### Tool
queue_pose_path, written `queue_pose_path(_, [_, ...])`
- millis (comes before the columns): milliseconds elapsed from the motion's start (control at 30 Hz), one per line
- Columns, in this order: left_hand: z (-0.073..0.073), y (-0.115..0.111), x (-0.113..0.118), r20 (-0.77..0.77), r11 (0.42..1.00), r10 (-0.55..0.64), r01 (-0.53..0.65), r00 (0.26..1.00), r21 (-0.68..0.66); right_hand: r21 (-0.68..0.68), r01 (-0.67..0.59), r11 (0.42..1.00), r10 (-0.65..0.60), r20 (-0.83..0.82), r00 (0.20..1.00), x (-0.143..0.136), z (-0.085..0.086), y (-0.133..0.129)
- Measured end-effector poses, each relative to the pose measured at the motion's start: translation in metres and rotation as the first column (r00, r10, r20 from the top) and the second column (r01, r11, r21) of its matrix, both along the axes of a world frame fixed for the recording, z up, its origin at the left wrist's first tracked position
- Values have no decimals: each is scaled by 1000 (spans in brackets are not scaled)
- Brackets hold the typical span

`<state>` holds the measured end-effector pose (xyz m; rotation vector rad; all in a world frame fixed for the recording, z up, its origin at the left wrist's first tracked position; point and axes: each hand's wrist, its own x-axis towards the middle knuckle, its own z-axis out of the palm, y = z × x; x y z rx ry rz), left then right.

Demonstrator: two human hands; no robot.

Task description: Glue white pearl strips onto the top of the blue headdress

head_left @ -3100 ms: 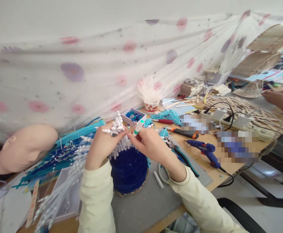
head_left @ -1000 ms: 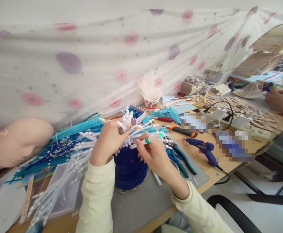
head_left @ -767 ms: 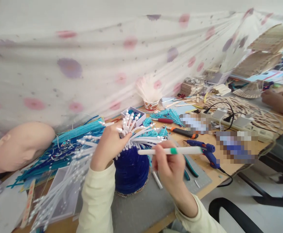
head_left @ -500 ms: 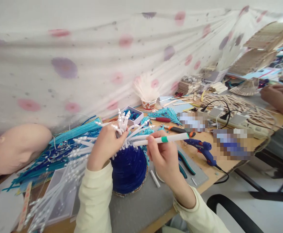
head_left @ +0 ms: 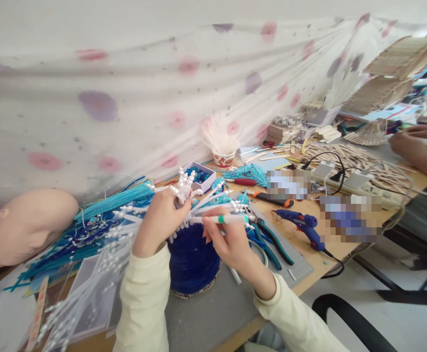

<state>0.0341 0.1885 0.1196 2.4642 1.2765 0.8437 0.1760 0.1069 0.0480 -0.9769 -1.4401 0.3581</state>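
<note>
One pen [head_left: 232, 218] now nearer left hand [head_left: 161, 215]

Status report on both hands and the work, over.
Left hand gripping white beaded stems. Right hand holding white-and-green pen, pointed at stems. Blue form on grey mat. Pliers close on the right.

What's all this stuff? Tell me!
Fuzzy beaded stems: many, white, centre and left
Slim pen: one, white and green, centre
Rounded fabric form: one, dark blue, under stems
Bald mannequin head: one, beige, left
Open box: one, white, behind stems
Metal pliers: one, teal handles, right
Corded glue gun: one, blue, right
Wooden sticks: many, tan, right
Flowered plastic sheet: one, white, wall
Round paper cup: one, white, back
Left hand: one, bare, on stems
Right hand: one, bare, on pen
</note>
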Motion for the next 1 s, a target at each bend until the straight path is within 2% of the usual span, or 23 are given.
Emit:
queue_pose_path(67, [1, -1, 0, -1, 1000, 1, -1, 1000, -1, 108, 97, 989, -84, -113, 990, 3, -5, -14])
queue_pose_path(133, [2, -2, 0, -9, 1000, 25, -25, 1000, -12, 224, 211, 951, -153, -251, 956, 5, -6, -27])
queue_pose_path(233, [2, -3, 1, -3, 998, 52, -52, 999, -43, 334, 292, 896, -150, -390, 908, 8, -1, -42])
queue_pose_path(333, [0, -5, 4, 98, 1000, 6, -3, 995, -31, 309, 330, 892, -167, -453, 876, 13, 0, -55])
queue_pose_path(467, [1, -11, 6, 250, 997, -63, 50, 966, 58, 234, 353, 906, -214, -468, 857, 22, -10, -68])
queue_pose_path(533, [7, -18, 6, 278, 995, -74, 52, 958, 87, 254, 354, 900, -198, -484, 853, 28, -12, -72])
queue_pose_path(667, [31, -42, 7, 243, 990, -71, 38, 967, 137, 263, 361, 895, -180, -527, 830, 38, -4, -76])
queue_pose_path(767, [41, -74, 7, 212, 953, -23, -43, 977, 299, 229, 367, 902, -192, -548, 814, 42, -2, -78])
queue_pose_path(867, [32, -110, 2, 274, 834, 117, -244, 954, 495, 196, 353, 915, -189, -566, 803, 45, -9, -82])
queue_pose_path(900, [25, -120, -1, 276, 824, 124, -254, 953, 507, 187, 335, 924, -178, -566, 805, 46, -12, -84])
queue_pose_path(933, [17, -128, -5, 261, 831, 131, -250, 956, 497, 174, 305, 936, -159, -565, 810, 46, -14, -84])
queue_pose_path(1000, [-3, -138, -11, 137, 889, 94, -146, 986, 435, 124, 195, 973, -98, -544, 834, 47, -16, -83])
